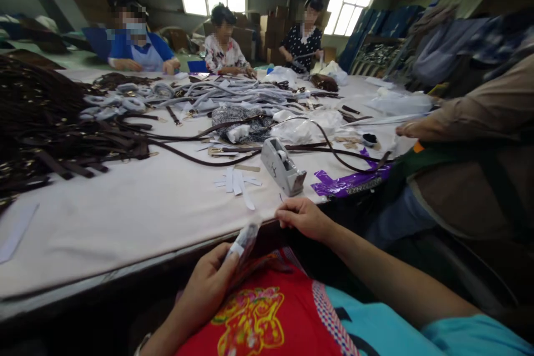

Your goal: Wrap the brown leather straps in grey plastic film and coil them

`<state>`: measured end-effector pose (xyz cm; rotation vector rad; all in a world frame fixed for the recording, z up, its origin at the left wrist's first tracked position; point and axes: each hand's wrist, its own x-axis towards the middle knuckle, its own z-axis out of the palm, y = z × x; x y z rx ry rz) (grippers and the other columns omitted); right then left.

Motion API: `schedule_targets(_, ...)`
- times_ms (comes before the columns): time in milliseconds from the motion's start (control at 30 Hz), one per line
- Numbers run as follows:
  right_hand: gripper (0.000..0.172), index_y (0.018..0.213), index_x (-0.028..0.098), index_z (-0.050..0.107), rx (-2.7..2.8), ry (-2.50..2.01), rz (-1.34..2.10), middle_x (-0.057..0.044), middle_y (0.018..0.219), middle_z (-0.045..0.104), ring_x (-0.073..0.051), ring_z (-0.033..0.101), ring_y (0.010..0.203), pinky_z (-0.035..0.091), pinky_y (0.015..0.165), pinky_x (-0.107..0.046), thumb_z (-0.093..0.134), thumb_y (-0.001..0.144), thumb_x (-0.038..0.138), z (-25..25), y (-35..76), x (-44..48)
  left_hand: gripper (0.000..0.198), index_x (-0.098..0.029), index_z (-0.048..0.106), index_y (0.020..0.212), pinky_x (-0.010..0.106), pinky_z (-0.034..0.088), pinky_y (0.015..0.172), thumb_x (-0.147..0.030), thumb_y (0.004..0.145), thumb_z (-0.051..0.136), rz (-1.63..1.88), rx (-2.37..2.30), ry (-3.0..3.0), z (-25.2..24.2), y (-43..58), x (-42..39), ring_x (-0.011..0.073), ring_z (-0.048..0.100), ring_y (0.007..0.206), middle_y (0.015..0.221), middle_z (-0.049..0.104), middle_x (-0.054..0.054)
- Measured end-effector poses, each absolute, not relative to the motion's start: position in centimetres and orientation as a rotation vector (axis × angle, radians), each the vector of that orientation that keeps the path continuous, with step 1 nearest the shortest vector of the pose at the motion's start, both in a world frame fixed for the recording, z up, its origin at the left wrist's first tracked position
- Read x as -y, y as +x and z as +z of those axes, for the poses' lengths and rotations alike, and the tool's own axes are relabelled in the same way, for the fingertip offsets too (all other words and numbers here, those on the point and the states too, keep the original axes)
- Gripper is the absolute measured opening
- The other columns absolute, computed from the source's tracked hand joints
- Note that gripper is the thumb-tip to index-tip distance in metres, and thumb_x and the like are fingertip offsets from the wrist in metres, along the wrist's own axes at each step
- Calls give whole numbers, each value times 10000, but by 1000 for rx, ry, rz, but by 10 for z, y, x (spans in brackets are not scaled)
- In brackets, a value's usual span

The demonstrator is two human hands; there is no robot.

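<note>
Low in front of the red apron [250, 317], my left hand [211, 278] is closed around a clear plastic-wrapped bundle [247, 240] with a white band on it. The bundle tilts up toward the table edge. My right hand [306, 219] is pinched at the table's front edge; what sits between thumb and forefinger is too small to make out. Just beyond it stands a grey tape dispenser [283, 169]. Several white paper strips [237, 182] lie to the dispenser's left. A long dark brown strap [187, 157] loops across the table behind it.
Dark brown straps pile high at left [37, 105]. Grey straps [225, 89] and white plastic bags [306, 128] cover the middle. Purple tape [346, 182] lines the right edge. A co-worker's arm [467, 105] reaches in at right; three people sit or stand across the table.
</note>
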<state>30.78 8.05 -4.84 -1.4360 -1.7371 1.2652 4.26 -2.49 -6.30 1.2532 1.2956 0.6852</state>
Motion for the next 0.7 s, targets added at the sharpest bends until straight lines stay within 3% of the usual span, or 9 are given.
schedule_targets(200, 270, 716, 139, 672, 1782, -1032, 1678, 1, 608, 617, -100, 509, 547, 398, 547, -218, 637, 828, 382, -29, 239, -35, 308, -151, 688, 1010, 279, 472, 773, -392, 924, 516, 918, -1396, 1343, -60, 52, 28, 201, 611, 837, 922, 706, 52)
schedule_targets(433, 288, 649, 138, 649, 1816, -1170, 1640, 7, 574, 593, -96, 497, 535, 387, 526, -209, 643, 810, 377, -42, 208, -30, 201, -143, 632, 888, 297, 462, 760, -296, 917, 506, 1029, -1608, 1541, -64, 48, 35, 188, 583, 804, 875, 657, 62)
schedule_targets(700, 338, 607, 140, 619, 1818, -1319, 1602, 6, 553, 581, -98, 479, 523, 365, 520, -220, 629, 800, 418, -48, 206, -31, 188, -146, 613, 893, 312, 460, 764, -272, 927, 479, 1040, -1618, 1611, -72, 46, 33, 194, 580, 819, 884, 635, 72)
